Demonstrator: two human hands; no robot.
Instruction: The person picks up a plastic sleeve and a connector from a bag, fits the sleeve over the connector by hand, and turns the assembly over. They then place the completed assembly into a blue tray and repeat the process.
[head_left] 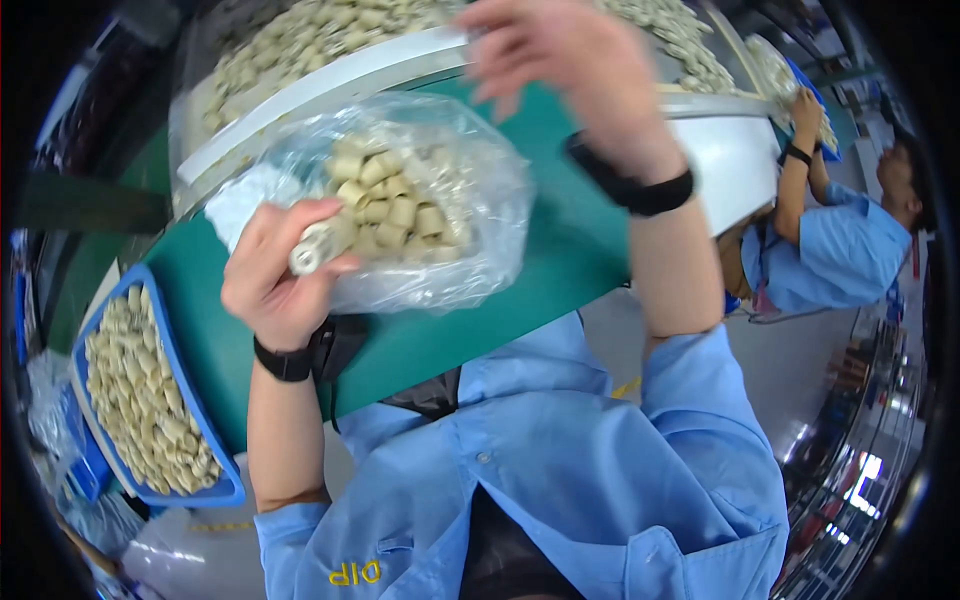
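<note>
My left hand grips a small off-white cylindrical part between thumb and fingers. A round metal spot shows at the end facing me. Just beyond that hand lies an open clear plastic bag on the green table, holding many cream ring-shaped sleeves. My right hand is raised over the far side of the table, near the white rim of a tray. Motion smears its fingers, so whether anything is in them is unclear.
Small cream parts fill the tray along the far edge. At the left, a blue bin holds many similar pieces. A black object lies at the near edge of the green table. Another person works at the right.
</note>
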